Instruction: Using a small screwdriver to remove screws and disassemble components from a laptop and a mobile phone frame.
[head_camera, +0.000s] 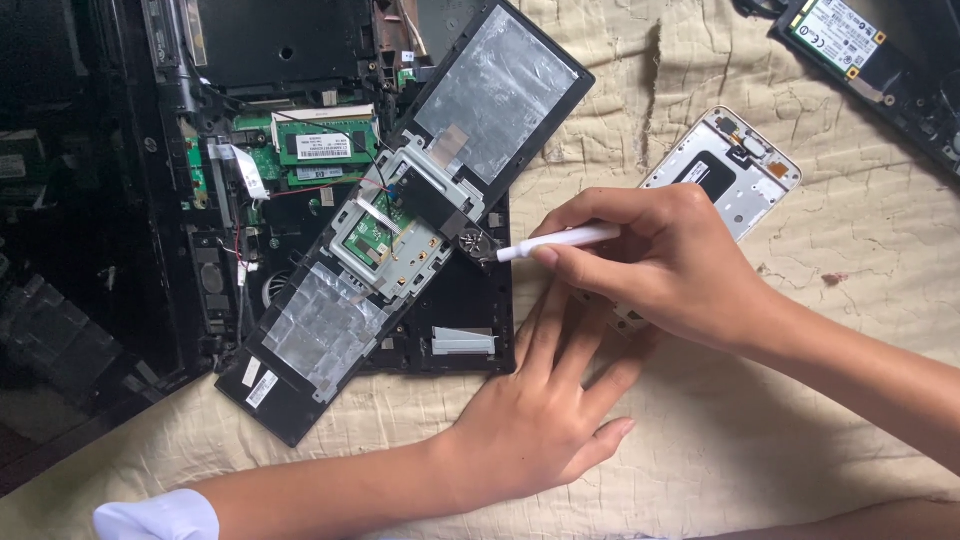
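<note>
Lying at ten o'clock on the cream cloth (700, 440), the opened laptop base (280, 130) carries a slanted black palmrest panel (400, 220). Your left hand (545, 400) rests flat, fingers together, at six o'clock. Your right hand (670, 260) pinches a white screwdriver (560, 241), its tip touching the panel's edge.
</note>
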